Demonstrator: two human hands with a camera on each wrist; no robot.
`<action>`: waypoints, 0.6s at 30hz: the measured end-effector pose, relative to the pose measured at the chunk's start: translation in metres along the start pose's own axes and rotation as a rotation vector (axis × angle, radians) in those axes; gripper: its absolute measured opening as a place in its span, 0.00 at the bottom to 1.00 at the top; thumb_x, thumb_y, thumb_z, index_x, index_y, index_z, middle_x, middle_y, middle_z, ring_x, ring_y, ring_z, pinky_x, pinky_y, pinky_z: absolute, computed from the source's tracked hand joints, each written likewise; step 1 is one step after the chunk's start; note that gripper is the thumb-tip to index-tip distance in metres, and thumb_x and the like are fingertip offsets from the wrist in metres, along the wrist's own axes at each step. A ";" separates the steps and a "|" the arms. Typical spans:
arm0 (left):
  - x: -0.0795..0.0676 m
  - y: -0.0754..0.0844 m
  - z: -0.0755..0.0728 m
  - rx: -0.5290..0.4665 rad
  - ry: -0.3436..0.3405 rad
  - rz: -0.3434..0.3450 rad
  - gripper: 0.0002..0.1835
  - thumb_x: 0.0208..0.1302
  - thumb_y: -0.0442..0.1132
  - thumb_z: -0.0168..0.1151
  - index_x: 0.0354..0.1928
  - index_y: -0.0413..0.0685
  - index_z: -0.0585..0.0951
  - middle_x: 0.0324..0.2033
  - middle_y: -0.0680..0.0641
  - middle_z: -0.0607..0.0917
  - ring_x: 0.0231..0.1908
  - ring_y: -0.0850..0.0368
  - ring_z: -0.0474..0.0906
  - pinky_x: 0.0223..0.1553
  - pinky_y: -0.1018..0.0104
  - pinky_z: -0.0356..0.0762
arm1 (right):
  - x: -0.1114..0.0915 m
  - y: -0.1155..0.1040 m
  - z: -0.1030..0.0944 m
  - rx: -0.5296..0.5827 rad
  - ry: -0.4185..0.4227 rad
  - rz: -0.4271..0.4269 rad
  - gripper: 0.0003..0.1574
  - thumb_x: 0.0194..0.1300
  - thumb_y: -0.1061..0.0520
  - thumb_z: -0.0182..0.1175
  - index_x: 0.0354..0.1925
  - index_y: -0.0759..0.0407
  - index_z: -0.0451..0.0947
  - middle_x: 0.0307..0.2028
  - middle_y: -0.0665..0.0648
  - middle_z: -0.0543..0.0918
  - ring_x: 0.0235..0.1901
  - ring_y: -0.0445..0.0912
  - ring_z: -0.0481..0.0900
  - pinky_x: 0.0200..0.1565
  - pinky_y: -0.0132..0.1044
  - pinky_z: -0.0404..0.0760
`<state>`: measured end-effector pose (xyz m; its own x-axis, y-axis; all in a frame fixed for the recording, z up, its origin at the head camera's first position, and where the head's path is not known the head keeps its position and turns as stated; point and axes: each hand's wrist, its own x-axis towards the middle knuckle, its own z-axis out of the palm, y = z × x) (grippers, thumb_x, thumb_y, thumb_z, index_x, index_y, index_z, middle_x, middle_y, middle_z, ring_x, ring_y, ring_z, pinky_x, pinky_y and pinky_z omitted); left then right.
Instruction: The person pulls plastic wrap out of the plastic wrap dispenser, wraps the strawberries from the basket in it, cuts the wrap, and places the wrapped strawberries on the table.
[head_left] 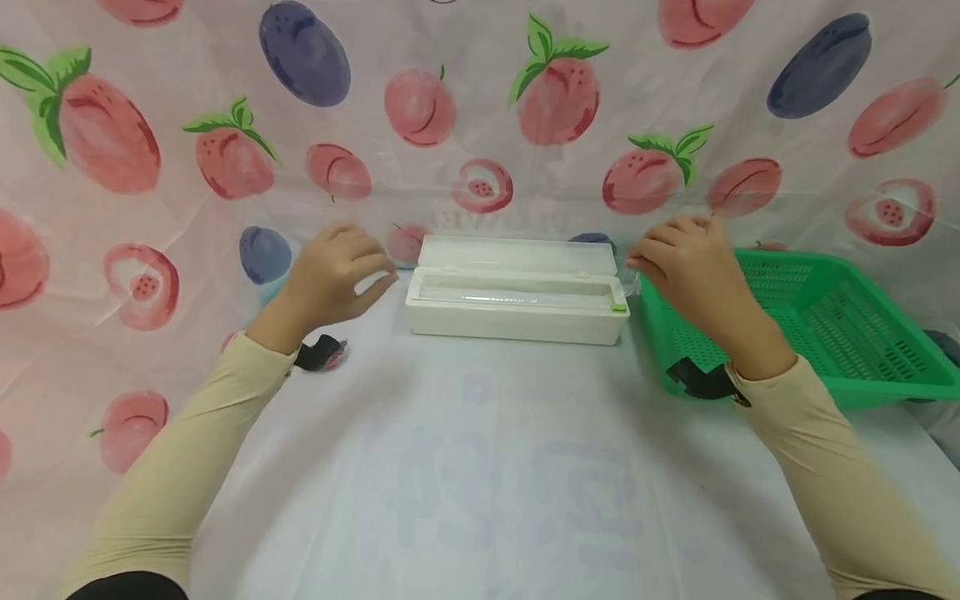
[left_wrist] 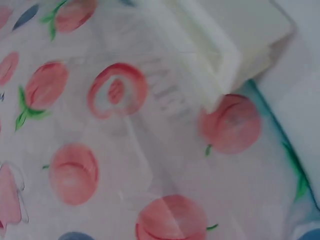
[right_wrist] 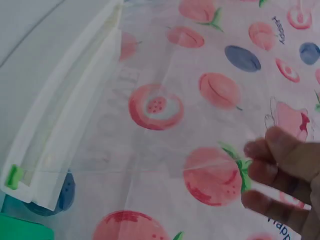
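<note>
White dispenser box (head_left: 517, 323), at the centre of the head view, lies lengthwise across your table surface (head_left: 480, 467), with its translucent lid (head_left: 517, 256) raised along the rear edge and a clear roll (head_left: 510, 297) visible in its trough. A small bright-green tab (head_left: 618, 307) marks the box's right end. Your left hand (head_left: 337, 271), left of centre, is raised beside the box's left end; its thumb and fingertips are drawn close in a pinch on the clear film (right_wrist: 125, 171), which is almost invisible there. Your right hand (head_left: 686, 267), right of centre, is raised beside the opposite end, its thumb and index finger likewise closed to a narrow pinch on the film. In the right wrist view, you see the film's faint straight edge run from the box at lower left toward these fingers at the right margin; in the left wrist view, your fingers lie outside the frame and the box occupies the upper right. A green basket (head_left: 885, 300) stands at the right of the head view, partly behind your right forearm. A fruit-printed sheet (head_left: 480, 50) fills the upper part behind the box.
</note>
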<state>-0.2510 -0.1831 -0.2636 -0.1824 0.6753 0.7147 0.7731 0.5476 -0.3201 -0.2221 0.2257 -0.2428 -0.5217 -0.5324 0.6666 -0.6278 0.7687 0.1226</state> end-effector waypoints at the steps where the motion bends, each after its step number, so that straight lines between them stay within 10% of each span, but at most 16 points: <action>1: -0.004 0.002 -0.001 -0.021 -0.009 0.054 0.06 0.54 0.34 0.62 0.23 0.40 0.81 0.20 0.45 0.81 0.27 0.47 0.77 0.41 0.53 0.76 | -0.003 -0.001 -0.002 0.033 -0.019 -0.037 0.05 0.49 0.64 0.69 0.29 0.64 0.82 0.27 0.61 0.84 0.35 0.57 0.78 0.46 0.59 0.71; 11: -0.037 0.030 0.010 -0.087 -0.040 0.492 0.13 0.62 0.36 0.41 0.23 0.43 0.73 0.20 0.49 0.75 0.25 0.55 0.71 0.36 0.62 0.76 | -0.042 -0.017 0.003 0.209 -0.173 -0.365 0.34 0.71 0.41 0.35 0.27 0.57 0.81 0.26 0.50 0.82 0.33 0.46 0.78 0.43 0.50 0.72; 15: -0.049 0.039 0.020 -0.115 -0.115 0.572 0.15 0.63 0.36 0.38 0.24 0.44 0.73 0.21 0.50 0.75 0.26 0.56 0.71 0.37 0.63 0.76 | -0.057 -0.027 0.013 0.194 -0.256 -0.432 0.11 0.63 0.53 0.60 0.25 0.53 0.79 0.26 0.47 0.78 0.32 0.43 0.75 0.42 0.48 0.73; 18: -0.059 0.046 0.027 -0.133 -0.237 0.615 0.13 0.63 0.38 0.40 0.26 0.45 0.74 0.23 0.50 0.77 0.29 0.56 0.73 0.41 0.63 0.76 | -0.068 -0.035 0.027 0.155 -0.324 -0.461 0.11 0.44 0.62 0.72 0.22 0.52 0.77 0.24 0.47 0.76 0.29 0.41 0.72 0.42 0.45 0.74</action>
<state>-0.2212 -0.1839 -0.3376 0.1982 0.9434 0.2659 0.8446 -0.0267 -0.5348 -0.1806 0.2251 -0.3122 -0.3097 -0.8996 0.3078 -0.8964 0.3842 0.2209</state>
